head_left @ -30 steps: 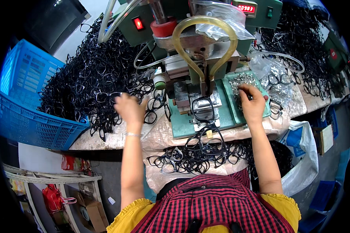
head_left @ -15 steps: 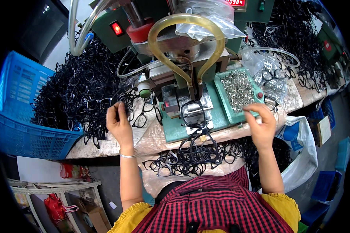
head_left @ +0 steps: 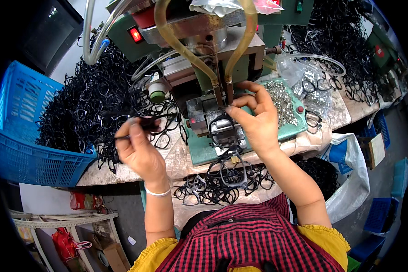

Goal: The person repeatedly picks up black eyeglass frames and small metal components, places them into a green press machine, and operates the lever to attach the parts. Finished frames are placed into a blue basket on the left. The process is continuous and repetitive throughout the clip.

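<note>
Toward the counter's [head_left: 181, 158] left edge, beside the heap of black frames [head_left: 77, 113], the left hand [head_left: 138, 147] pinches one black frame [head_left: 136, 121], apparently waiting its turn. At the middle, the right hand's [head_left: 256, 120] fingers [head_left: 240, 113] grip a small part under the press [head_left: 213, 86], so seating it squarely likely comes next.

Bench [head_left: 186, 158], pale worn covering. Left of my left fingers: large heap of black spectacle frames [head_left: 81, 113], blue mesh crate [head_left: 22, 136] beyond it. Under my right fingers: green machine base [head_left: 204, 152], with a tray of small metal parts [head_left: 283, 99] just right. Loose black frames [head_left: 222, 177] below both wrists.
</note>
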`<control>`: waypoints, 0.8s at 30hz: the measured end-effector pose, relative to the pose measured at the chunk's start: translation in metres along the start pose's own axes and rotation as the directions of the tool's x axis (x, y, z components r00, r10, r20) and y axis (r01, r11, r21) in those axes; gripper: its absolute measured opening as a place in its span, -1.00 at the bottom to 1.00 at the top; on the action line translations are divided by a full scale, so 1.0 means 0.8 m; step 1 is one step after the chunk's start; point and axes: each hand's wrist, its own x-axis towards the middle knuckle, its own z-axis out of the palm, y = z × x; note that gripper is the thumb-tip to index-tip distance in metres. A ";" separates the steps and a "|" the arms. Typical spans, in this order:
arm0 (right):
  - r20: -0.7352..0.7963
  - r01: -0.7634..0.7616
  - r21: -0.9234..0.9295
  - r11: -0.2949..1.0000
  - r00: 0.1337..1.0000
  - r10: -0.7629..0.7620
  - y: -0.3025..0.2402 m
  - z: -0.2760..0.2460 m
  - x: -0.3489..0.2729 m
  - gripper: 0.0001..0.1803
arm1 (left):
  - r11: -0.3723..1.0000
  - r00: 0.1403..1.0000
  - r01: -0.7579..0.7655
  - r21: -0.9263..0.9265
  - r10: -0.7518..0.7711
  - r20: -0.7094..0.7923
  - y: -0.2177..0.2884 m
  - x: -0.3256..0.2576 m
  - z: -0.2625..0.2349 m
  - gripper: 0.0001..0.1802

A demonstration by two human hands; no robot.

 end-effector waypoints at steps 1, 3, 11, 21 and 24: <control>-0.010 -0.014 -0.004 1.000 1.000 0.014 -0.006 0.004 0.000 -0.49 | 0.994 0.996 -0.081 -0.071 0.083 0.026 0.023 0.007 0.012 -0.83; -0.021 -0.046 -0.002 0.999 0.999 0.046 -0.016 0.011 -0.004 -0.49 | 0.957 0.959 -0.259 -0.129 0.271 0.085 0.056 0.008 0.023 -0.77; 0.211 0.272 -0.695 0.666 0.962 -0.173 -0.001 -0.073 0.007 -0.64 | 0.850 0.566 -0.527 0.006 0.346 0.748 0.035 -0.028 0.029 -0.84; 0.098 0.209 -0.936 0.282 0.927 -0.361 0.072 -0.158 0.010 -0.88 | 0.824 0.464 -0.566 -0.030 0.348 0.815 0.015 -0.029 0.046 -0.77; 0.107 0.243 -0.914 0.324 0.917 -0.383 0.065 -0.148 0.008 -0.88 | 0.853 0.478 -0.515 0.084 0.205 0.854 0.027 -0.037 0.032 -0.71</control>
